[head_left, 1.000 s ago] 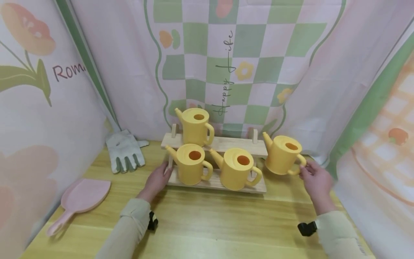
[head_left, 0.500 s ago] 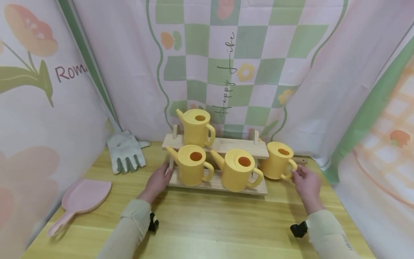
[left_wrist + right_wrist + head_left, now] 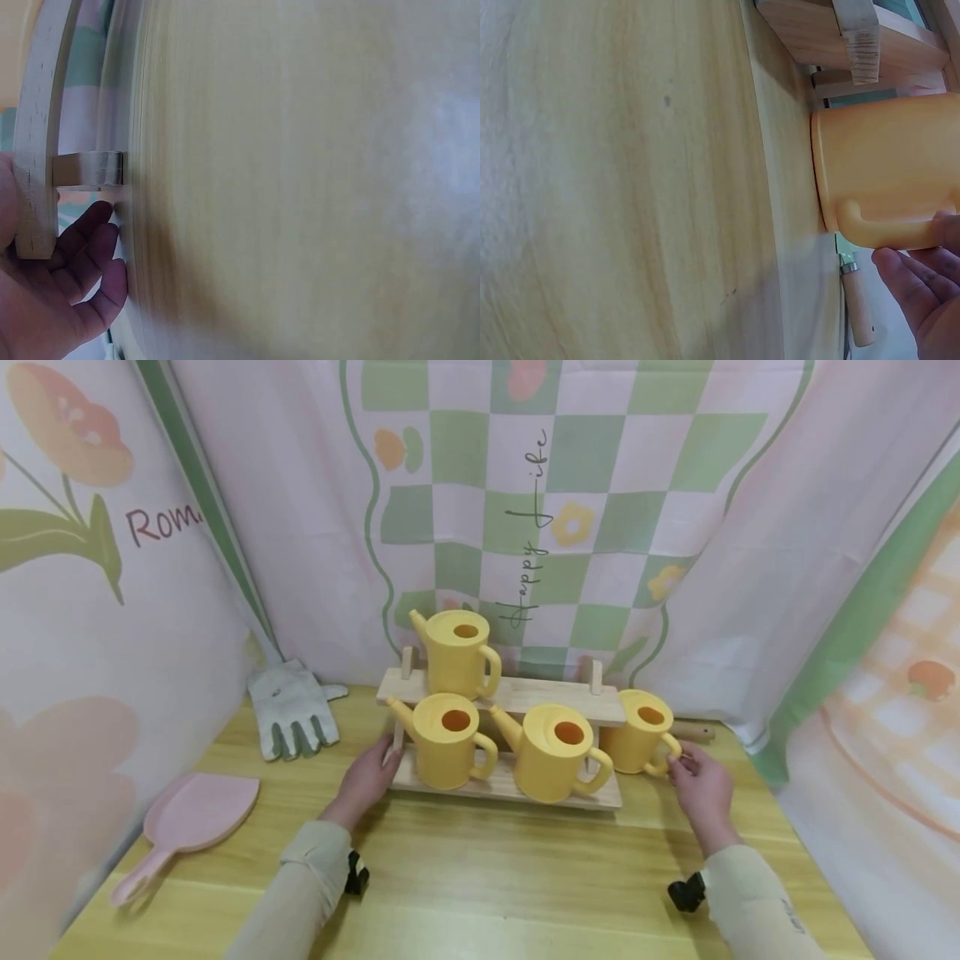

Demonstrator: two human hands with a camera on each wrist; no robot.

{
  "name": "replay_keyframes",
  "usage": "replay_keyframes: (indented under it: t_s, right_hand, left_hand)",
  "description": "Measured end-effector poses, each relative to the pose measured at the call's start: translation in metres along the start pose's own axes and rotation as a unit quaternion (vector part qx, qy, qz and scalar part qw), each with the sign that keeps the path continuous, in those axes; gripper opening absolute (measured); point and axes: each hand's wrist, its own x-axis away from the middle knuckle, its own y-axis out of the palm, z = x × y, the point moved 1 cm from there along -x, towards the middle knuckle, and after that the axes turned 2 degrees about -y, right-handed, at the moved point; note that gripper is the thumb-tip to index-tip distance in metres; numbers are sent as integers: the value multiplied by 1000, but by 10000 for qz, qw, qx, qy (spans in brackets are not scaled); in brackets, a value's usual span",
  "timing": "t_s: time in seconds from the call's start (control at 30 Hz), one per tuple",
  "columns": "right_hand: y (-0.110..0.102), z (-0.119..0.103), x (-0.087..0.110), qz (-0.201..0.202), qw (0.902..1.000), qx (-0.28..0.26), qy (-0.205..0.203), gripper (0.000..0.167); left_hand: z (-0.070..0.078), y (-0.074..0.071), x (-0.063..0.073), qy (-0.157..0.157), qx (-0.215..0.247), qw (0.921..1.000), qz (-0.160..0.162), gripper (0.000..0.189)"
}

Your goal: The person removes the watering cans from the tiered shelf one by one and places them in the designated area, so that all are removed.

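Observation:
A two-tier wooden shelf (image 3: 525, 695) bears three yellow toy watering cans: one (image 3: 453, 662) on top, two below, left (image 3: 441, 756) and right (image 3: 543, 764). My left hand (image 3: 367, 781) holds the left end of its lower board (image 3: 37, 127), thumb on one side and fingers curled beneath. Just right of the shelf, another yellow watering can (image 3: 633, 739) stands upright, apparently on the tabletop. My right hand (image 3: 702, 789) pinches its handle (image 3: 889, 232) between thumb and fingers. The upper board covers this can's spout in the head view.
A grey work glove (image 3: 292, 710) lies at the table's back left, with a pink dustpan (image 3: 197, 814) in front of it. Behind the right can, a tool's wooden handle (image 3: 693, 731) pokes out. Printed curtains (image 3: 585, 460) enclose the wooden table (image 3: 465, 877).
My right hand has brought the watering can left and down, close against the shelf's right end, uncovering the wooden tool handle behind. My left hand has stayed on the shelf.

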Motion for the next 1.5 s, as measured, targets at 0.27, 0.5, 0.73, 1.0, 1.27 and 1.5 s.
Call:
replay_keyframes:
  t_s: [0.27,0.5,0.73,1.0,1.27,1.5]
  right_hand:
    - [-9,-3,0,-67,9995,265,-169,46]
    - [-24,-29,-1,456,9989,-64,-79,48]
    - [-31,-63,3,606,9973,-348,-225,48]
    - [-27,-97,11,547,9927,-655,-849,44]
    - [-17,-125,15,289,9830,-992,-1515,39]
    - [-9,-146,18,-111,9741,-1094,-1975,39]
  left_hand:
    - [0,-1,0,75,-27,10000,-31,53]
    - [-1,-1,-2,97,-94,9999,-3,53]
    - [-3,0,-4,7,-19,10000,-17,54]
    - [-3,0,-3,-24,1,10000,-34,54]
    - [-3,0,-3,40,-26,10000,-5,53]
    - [-2,0,-2,21,-42,10000,-13,53]
